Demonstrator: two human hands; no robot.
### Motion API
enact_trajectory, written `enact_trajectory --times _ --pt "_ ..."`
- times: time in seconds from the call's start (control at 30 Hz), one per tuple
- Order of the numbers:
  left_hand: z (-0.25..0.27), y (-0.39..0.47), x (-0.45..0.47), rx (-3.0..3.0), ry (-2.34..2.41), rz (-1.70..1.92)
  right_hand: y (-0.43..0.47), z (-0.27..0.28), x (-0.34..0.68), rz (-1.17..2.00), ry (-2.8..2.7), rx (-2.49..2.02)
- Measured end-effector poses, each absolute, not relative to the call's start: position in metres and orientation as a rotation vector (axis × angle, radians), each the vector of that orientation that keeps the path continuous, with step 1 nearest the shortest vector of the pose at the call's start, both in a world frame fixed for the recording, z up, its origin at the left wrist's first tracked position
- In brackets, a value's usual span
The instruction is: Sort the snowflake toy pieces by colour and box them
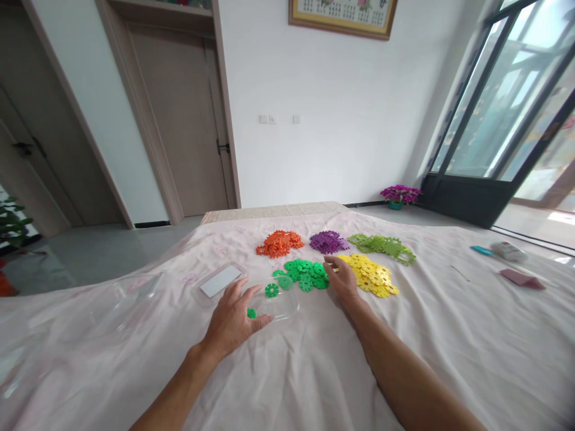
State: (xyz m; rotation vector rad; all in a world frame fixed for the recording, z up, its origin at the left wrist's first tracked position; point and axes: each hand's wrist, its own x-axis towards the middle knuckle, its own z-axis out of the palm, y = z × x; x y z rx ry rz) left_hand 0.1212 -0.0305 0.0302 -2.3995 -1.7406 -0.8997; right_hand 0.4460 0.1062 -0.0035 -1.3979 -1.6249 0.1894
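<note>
My left hand (236, 317) is around the left end of a clear plastic box (287, 311), with the thumb along the near side and the fingers over the far side. Green notched plastic discs (271, 290) lie inside the box. My right hand (341, 280) is at the right edge of a pile of green discs (305, 272), beside a pile of yellow discs (371, 275). Its fingers are curled together, and whatever lies between them is hidden.
Behind are piles of orange (279, 243), purple (329, 241) and light green discs (381, 244). A clear lid with a white label (220, 281) lies left of the box; another clear container (121, 305) is farther left. A pink cloth piece (521, 279) lies at right.
</note>
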Motion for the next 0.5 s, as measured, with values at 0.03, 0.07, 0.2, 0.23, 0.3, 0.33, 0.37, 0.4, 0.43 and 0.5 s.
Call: enact_trajectory --times 0.03,0.07,0.2,0.23,0.3,0.33,0.37,0.4,0.43,0.5 --pt "0.030 -0.031 0.121 -2.403 -1.737 -0.912 0.104 -0.004 0.446 0.157 -1.683 -1.429" --pt "0.030 -0.032 0.121 -2.405 -1.730 -0.926 0.102 -0.003 0.445 0.118 -1.743 -1.462" --pt "0.028 -0.035 0.120 -2.395 -1.684 -0.974 0.092 0.003 0.438 0.004 -1.941 -1.572" --pt "0.027 -0.035 0.119 -2.394 -1.672 -0.979 0.091 0.004 0.436 -0.009 -1.974 -1.577" --pt "0.025 -0.035 0.118 -2.394 -1.655 -0.983 0.089 0.006 0.434 -0.032 -2.026 -1.568" --pt "0.024 -0.035 0.118 -2.393 -1.650 -0.984 0.088 0.006 0.433 -0.043 -2.043 -1.562" --pt "0.023 -0.035 0.117 -2.392 -1.649 -0.985 0.088 0.006 0.433 -0.053 -2.053 -1.559" --pt "0.023 -0.035 0.117 -2.391 -1.649 -0.984 0.088 0.006 0.433 -0.062 -2.057 -1.561" --pt "0.022 -0.034 0.117 -2.391 -1.650 -0.981 0.088 0.006 0.434 -0.068 -2.057 -1.561" --pt "0.022 -0.034 0.117 -2.394 -1.656 -0.969 0.087 0.007 0.434 -0.077 -2.044 -1.543"
